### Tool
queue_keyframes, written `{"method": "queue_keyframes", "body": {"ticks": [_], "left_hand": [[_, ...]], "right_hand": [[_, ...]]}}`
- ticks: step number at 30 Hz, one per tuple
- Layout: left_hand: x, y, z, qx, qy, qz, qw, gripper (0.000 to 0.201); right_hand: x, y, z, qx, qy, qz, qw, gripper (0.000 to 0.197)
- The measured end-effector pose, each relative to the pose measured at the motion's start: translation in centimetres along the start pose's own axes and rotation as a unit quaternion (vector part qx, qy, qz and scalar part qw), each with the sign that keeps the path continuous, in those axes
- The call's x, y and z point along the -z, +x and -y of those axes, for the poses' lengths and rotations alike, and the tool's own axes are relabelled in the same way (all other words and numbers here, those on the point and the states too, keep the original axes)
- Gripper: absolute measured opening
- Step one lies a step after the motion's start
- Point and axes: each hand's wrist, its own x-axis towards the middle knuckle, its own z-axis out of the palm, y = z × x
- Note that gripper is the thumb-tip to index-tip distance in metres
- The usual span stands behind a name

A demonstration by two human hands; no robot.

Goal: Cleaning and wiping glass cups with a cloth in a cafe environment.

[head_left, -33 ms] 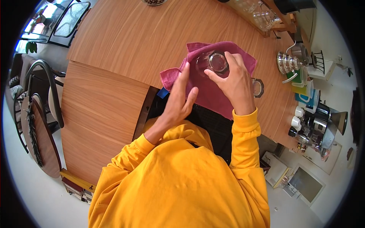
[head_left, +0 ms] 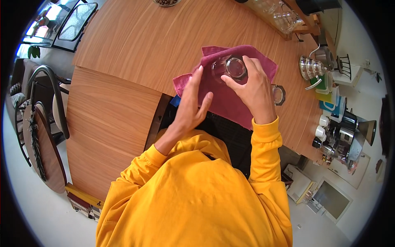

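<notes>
A magenta cloth (head_left: 228, 103) lies spread over the wooden table's near edge, with a folded part at its left. Over the cloth, my right hand (head_left: 256, 84) has its thumb and fingers around a clear drinking glass (head_left: 236, 68). One round end of the glass faces up; whether it is the base or the mouth I cannot tell. My left hand (head_left: 191, 103) is open to the left of the glass, fingers stretched out and thumb apart, over the cloth's left part and touching no glass. A second small clear glass piece (head_left: 279, 95) stands just right of the cloth, partly behind my right wrist.
The wooden table (head_left: 119, 119) reaches far and left. At the right edge stand a ribbed metal-and-glass kettle (head_left: 311, 68), white cups (head_left: 320, 131) and a coffee grinder (head_left: 354, 140). A wooden shelf with glassware (head_left: 284, 20) is at the far right; a bowl of beans (head_left: 166, 2) lies far off.
My left hand has shifted very slightly toward the left. My right hand and the glass stay where they were.
</notes>
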Motion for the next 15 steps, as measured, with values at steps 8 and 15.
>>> {"method": "queue_keyframes", "body": {"ticks": [8,15], "left_hand": [[1.7,3.4,2.4,0.032,0.265,-0.069,0.961,0.063],[2.8,5.2,0.1,0.178,-0.013,0.134,0.975,0.043]], "right_hand": [[-1.6,-1.0,-1.4,-0.013,0.208,0.013,0.978,0.065],[-2.5,-1.4,-1.0,-0.027,0.202,-0.019,0.979,0.066]]}}
